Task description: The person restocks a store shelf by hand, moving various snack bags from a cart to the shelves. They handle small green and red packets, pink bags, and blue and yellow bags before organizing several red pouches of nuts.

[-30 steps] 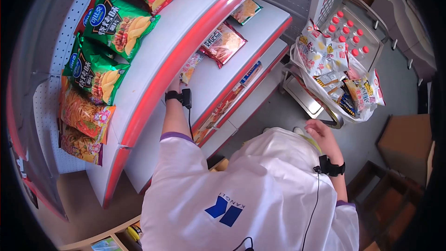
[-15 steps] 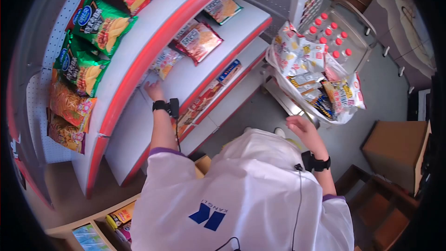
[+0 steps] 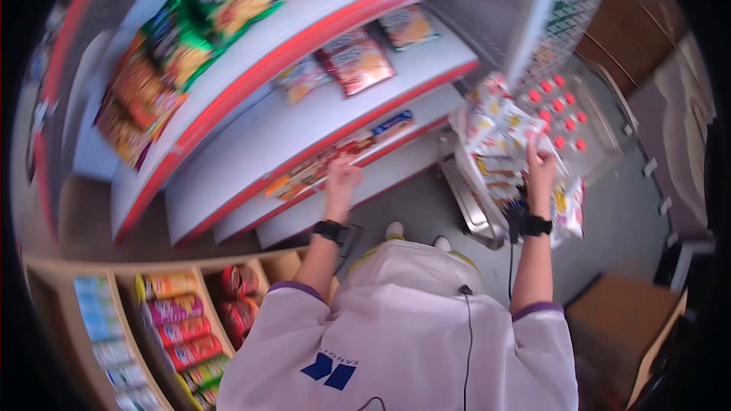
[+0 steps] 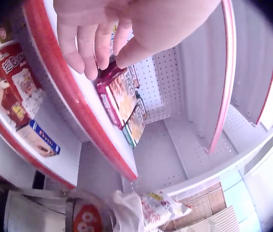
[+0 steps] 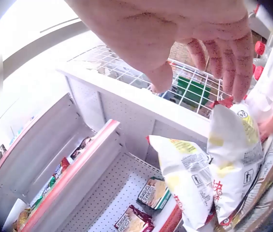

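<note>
My left hand [image 3: 344, 181] is held in front of the curved shelves, fingers loosely bent with nothing between them. On the middle shelf behind it lie a small snack bag [image 3: 302, 78], a red packet [image 3: 356, 61] and a green-edged packet [image 3: 408, 28]. My right hand [image 3: 541, 170] hovers over a white plastic bag filled with snacks, its fingers spread and loosely bent. Just below those fingers, in the right wrist view, stand a white snack bag [image 5: 235, 159] and another white snack bag [image 5: 184, 176]. No item shows in either palm.
The snacks ride on a metal cart [image 3: 601, 118] beside several red-capped bottles [image 3: 560, 110]. Chip bags [image 3: 228, 0] line the upper shelf. A wooden rack [image 3: 126, 312] with canisters stands at the lower left, a cardboard box [image 3: 624, 312] at the lower right. A white wire grid [image 3: 571, 11] rises beside the shelves.
My left hand has drawn back from the middle shelf, leaving the small snack bag there. My right hand has reached forward over the bagged snacks. The head view has turned, bringing the wooden rack into sight.
</note>
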Action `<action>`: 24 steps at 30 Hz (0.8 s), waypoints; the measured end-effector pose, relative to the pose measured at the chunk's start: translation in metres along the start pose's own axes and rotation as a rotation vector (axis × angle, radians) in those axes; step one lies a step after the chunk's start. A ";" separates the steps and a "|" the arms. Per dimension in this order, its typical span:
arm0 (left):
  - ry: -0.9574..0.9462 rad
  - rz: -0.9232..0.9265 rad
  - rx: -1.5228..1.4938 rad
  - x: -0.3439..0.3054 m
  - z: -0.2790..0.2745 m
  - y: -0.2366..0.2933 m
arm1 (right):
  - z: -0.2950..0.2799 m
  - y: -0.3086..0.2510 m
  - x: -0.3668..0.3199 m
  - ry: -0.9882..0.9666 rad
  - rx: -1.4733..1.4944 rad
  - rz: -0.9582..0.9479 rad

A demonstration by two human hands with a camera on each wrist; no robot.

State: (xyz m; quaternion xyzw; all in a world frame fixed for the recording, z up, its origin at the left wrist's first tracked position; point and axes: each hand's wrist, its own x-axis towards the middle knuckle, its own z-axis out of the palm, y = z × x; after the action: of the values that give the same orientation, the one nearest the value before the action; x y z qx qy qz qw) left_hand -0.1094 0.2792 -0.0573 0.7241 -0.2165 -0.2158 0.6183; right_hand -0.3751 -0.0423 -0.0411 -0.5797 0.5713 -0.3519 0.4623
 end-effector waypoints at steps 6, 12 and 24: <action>-0.025 -0.157 -0.039 -0.051 0.034 0.007 | 0.005 0.007 0.006 -0.100 0.204 0.040; -0.199 -0.090 0.083 -0.051 0.056 0.042 | -0.069 -0.045 -0.013 -0.019 0.260 -0.307; -0.880 0.131 -0.074 -0.037 0.106 0.119 | -0.077 -0.104 -0.109 -0.384 0.434 -0.248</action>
State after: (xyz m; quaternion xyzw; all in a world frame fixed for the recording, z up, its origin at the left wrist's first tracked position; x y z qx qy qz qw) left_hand -0.2067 0.1988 0.0467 0.5254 -0.4966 -0.4714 0.5050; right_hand -0.4232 0.0467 0.0951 -0.5885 0.3100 -0.4034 0.6284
